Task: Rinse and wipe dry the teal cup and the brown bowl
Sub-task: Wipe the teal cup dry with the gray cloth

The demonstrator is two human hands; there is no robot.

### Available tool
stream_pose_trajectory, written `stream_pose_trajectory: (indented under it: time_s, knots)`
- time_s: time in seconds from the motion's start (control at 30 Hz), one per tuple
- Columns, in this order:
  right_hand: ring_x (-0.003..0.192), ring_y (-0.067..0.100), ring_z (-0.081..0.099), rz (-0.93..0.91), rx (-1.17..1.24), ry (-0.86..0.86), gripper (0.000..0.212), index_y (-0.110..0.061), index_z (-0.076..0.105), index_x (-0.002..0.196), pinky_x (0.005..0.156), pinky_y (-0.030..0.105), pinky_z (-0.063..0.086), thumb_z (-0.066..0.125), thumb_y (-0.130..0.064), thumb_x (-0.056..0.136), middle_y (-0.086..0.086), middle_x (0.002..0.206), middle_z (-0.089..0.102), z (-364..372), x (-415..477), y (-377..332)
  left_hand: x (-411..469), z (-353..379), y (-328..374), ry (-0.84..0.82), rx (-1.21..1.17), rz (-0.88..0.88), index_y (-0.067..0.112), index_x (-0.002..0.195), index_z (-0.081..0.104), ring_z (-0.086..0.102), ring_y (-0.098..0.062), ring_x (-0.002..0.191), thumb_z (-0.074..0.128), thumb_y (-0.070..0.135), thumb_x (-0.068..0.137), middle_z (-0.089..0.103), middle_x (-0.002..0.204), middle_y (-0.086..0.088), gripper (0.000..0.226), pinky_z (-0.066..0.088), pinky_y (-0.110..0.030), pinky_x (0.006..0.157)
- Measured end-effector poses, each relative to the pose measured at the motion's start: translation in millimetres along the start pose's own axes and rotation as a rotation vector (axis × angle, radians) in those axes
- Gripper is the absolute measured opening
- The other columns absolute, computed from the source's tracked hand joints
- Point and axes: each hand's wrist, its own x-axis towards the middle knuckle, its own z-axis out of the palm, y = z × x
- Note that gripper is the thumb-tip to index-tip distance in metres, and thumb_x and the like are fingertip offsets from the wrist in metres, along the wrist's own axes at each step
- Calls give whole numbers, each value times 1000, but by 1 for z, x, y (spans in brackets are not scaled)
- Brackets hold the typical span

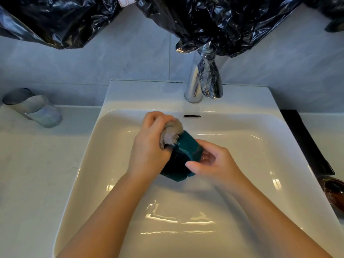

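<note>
Over the middle of the sink (pixel 247 157), the right hand (pixel 214 164) grips the teal cup (pixel 188 151), fingers curled. The left hand (pixel 149 148) clutches a cloth (pixel 171 134) at its rim.

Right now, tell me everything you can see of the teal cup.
The teal cup is glossy dark teal with faceted, angular sides, ceramic by its look. It is tipped over above the sink, dark mouth toward the camera. The right hand grips its side; the left hand holds a grey cloth against its rim.

No readable text; the red-edged label (pixel 124 1) seems blank.
</note>
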Motion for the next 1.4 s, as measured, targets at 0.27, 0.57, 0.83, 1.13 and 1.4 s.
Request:
stream_pose_trajectory:
  time_s: [0.27,0.57,0.83,1.13,1.4]
  knots:
    - [105,9,66,-53,-17,83,56,-36,59,119,78,21,55,71,-39,65,-14,108,71,4,3,-3,-1,7,4,209,-189,-266,22,111,56,54,-6,99,64,-6,72,56,113,2,49,49,-13,86]
    - [94,19,69,-83,-35,22,40,-38,70,107,80,21,55,73,-31,68,-1,101,74,-3,0,-7,-1,2,5,71,-45,-100,21,108,57,49,-1,91,66,-4,68,48,114,5,48,42,-7,81]
    - [97,5,67,-102,-108,78,50,-49,60,114,75,15,53,70,-41,66,-19,103,72,0,3,-9,0,4,3,134,-75,-125,22,104,58,52,-4,91,65,-7,68,53,111,2,47,43,-5,79]
    - [99,12,70,-66,58,106,46,-27,65,111,80,21,55,76,-18,68,-10,103,75,-2,1,-7,-1,15,2,136,-323,-375,31,108,52,57,-5,102,66,4,77,59,113,1,44,51,-25,91]
    - [81,4,67,-10,-191,-33,39,-29,70,103,74,21,53,84,-16,69,-15,87,72,-4,-1,-6,3,1,3,-189,126,250,27,108,57,54,-13,101,65,-2,61,47,117,6,56,53,-31,71]
